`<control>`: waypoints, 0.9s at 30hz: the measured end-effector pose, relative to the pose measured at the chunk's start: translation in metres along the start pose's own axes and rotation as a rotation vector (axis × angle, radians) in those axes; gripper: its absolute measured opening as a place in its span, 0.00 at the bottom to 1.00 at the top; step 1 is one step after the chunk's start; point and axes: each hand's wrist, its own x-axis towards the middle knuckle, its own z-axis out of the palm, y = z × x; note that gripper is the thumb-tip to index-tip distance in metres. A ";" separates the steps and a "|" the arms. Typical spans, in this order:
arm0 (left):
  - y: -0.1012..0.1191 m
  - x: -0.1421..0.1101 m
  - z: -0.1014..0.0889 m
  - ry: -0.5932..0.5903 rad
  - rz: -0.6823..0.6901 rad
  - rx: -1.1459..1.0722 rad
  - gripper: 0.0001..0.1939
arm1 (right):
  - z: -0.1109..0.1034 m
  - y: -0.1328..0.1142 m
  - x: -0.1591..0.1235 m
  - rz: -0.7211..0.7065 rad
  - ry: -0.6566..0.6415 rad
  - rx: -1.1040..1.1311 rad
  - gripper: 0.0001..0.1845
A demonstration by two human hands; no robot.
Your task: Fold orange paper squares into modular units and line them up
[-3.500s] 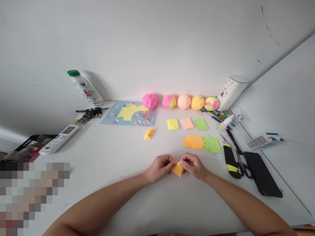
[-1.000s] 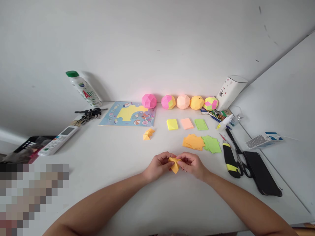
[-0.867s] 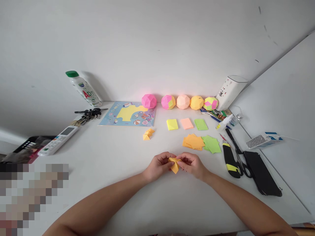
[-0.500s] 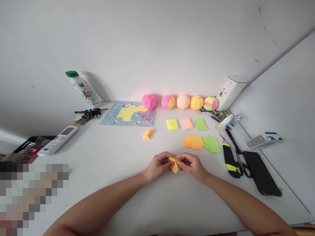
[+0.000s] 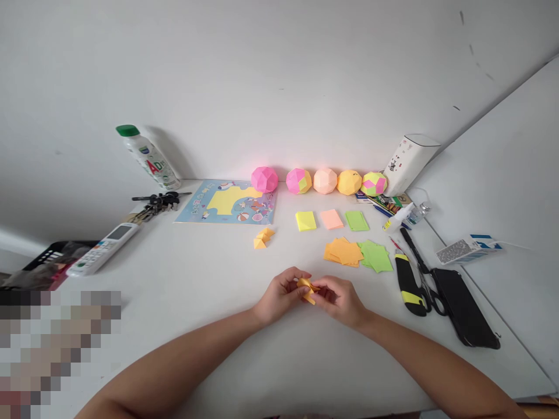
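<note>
Between my two hands, above the white table, is a folded orange paper piece point(image 5: 309, 295). My left hand point(image 5: 282, 297) pinches its left side between thumb and fingers. Closed on its right side is my right hand point(image 5: 343, 299), with the thumb low and the index finger on top. Fingers partly cover the paper, so its full shape is hidden. Beyond my left hand stand several folded orange paper units point(image 5: 263, 238) nested together. Loose orange paper sheets point(image 5: 344, 252) and green paper sheets point(image 5: 377, 256) lie fanned beyond my right hand.
Yellow point(image 5: 305, 220), pink point(image 5: 332, 219) and green point(image 5: 357, 220) note pads sit mid-table. Several faceted paper balls point(image 5: 325, 181) line the wall. Scissors point(image 5: 430, 294), a utility knife point(image 5: 409, 285) and a black phone-like object point(image 5: 465, 308) lie right; a remote point(image 5: 105, 249) and bottle point(image 5: 148, 157) left.
The orange paper has tilted and folded inward between my fingers. My right thumb and index finger have shifted around its right side. Objects on the table stay put.
</note>
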 end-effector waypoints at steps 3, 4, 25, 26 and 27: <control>-0.001 0.000 0.000 -0.017 0.014 0.012 0.13 | 0.001 0.000 0.000 -0.025 -0.007 -0.041 0.08; -0.002 0.000 0.000 -0.019 0.028 0.023 0.12 | 0.001 0.000 0.000 -0.030 -0.003 -0.055 0.08; -0.008 -0.004 -0.004 0.128 0.335 0.606 0.11 | -0.004 0.007 0.002 0.129 0.033 0.055 0.11; -0.007 -0.004 -0.004 0.125 0.324 0.598 0.11 | -0.004 0.007 0.002 0.155 0.030 0.080 0.12; -0.006 -0.004 -0.003 0.120 0.315 0.592 0.11 | -0.004 0.007 0.003 0.179 0.025 0.102 0.12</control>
